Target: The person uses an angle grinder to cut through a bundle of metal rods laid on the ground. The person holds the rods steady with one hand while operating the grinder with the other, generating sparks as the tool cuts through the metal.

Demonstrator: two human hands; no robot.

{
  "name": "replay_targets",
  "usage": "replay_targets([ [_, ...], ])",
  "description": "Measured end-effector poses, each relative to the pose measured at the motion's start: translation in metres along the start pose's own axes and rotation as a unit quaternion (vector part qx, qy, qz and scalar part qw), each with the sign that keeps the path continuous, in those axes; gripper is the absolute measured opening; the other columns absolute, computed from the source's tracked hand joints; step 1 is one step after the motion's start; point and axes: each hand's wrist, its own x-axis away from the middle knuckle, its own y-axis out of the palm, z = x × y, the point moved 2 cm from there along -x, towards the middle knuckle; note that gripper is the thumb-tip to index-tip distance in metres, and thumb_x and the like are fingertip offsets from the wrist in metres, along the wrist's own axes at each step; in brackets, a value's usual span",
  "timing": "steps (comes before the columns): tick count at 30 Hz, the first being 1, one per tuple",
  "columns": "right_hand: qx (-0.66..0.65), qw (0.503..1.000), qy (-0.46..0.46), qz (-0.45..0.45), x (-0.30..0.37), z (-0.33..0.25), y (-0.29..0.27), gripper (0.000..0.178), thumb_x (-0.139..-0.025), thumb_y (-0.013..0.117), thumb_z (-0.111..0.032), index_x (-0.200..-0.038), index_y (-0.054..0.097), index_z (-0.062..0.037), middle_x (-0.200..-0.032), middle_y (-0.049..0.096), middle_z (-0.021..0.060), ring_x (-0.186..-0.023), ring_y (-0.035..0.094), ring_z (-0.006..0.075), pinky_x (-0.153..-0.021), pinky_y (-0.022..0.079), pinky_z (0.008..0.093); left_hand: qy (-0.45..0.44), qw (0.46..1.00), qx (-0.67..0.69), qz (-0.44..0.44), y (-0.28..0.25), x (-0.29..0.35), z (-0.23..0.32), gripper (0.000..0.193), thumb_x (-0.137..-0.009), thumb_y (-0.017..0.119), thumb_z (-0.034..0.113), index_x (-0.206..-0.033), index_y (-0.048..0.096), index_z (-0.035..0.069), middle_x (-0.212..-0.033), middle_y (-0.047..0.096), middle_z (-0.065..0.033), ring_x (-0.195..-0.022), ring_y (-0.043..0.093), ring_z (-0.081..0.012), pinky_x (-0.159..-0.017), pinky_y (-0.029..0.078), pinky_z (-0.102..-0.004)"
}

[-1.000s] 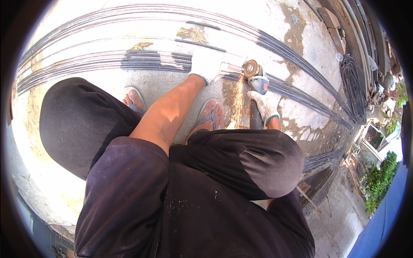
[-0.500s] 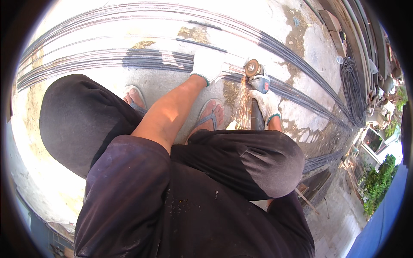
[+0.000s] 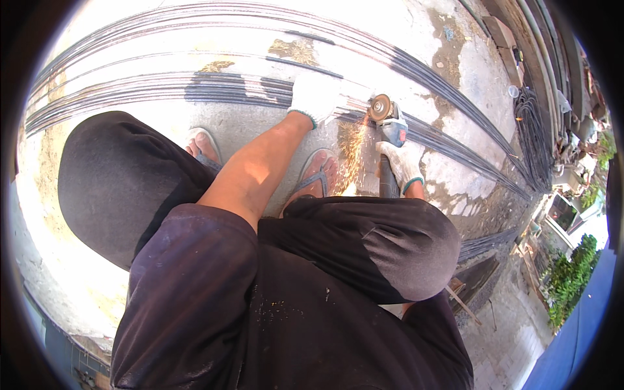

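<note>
1. My right grip [image 3: 402, 161], in a white work glove with a green-edged cuff, is wrapped around the angle grinder [image 3: 392, 132].
2. I see the grinder just ahead of that grip: a blue-grey head with a small red patch, and a dark body running back along the grip's left side toward the dark-trousered knee [image 3: 416, 253].
3. At its front end, ahead and a little left of the right grip, I have the disc [image 3: 381, 107]: round, brown and worn-looking, with a paler metallic centre.
4. Orange sparks [image 3: 354, 156] stream from the disc's lower edge and fan out over the floor to the left of the right grip.
5. My left grip [image 3: 315, 97], gloved to match, rests over the near bundle of rods [image 3: 240, 90], left of the disc. Glare washes out its fingers, so I cannot tell whether they are closed around the metal.
6. Those rods are long, thin and roughly parallel, blue-black in shade and rusty pink in sun; they pass under the left grip and reach out on both sides.
7. Beyond both grips I see a second bundle [image 3: 429, 73]; far to the right of the right grip lies a dark coil [image 3: 533, 133].
8. A grey sandal [image 3: 316, 177] stands on the concrete floor [image 3: 253, 127] behind the left grip.
</note>
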Motion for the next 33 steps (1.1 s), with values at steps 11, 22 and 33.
replay_targets([
  [11,0.022,1.000,0.012,-0.002,-0.008,-0.025,-0.004,0.042,-0.082,0.091,-0.026,-0.109,0.078,0.0024,-0.084,0.073,0.0125,-0.059,0.069,0.0232,-0.054,0.059,0.0422,0.010,1.000,-0.011,0.023,0.012,0.000,-0.005,0.032,-0.107,0.054,0.027,-0.109,0.081,0.010,-0.103,0.080,-0.0188,-0.095,0.076,-0.0386,-0.086,0.054,-0.0565],
  [22,0.009,1.000,0.025,-0.015,0.000,-0.014,0.000,0.046,-0.080,0.091,-0.031,-0.109,0.077,0.0015,-0.088,0.074,0.0132,-0.070,0.071,0.0257,-0.063,0.058,0.0429,0.005,1.000,-0.006,-0.012,-0.001,-0.001,-0.004,0.032,-0.108,0.053,0.027,-0.107,0.081,0.010,-0.100,0.080,-0.0178,-0.094,0.076,-0.0383,-0.083,0.055,-0.0562],
  [33,0.045,0.999,-0.007,-0.014,-0.015,-0.012,-0.004,0.046,-0.081,0.089,-0.033,-0.109,0.077,0.0021,-0.088,0.074,0.0153,-0.070,0.071,0.0278,-0.065,0.057,0.0426,0.025,1.000,-0.002,0.019,0.002,0.001,-0.004,0.033,-0.107,0.054,0.028,-0.104,0.082,0.010,-0.099,0.080,-0.0182,-0.092,0.076,-0.0388,-0.082,0.056,-0.0557],
])
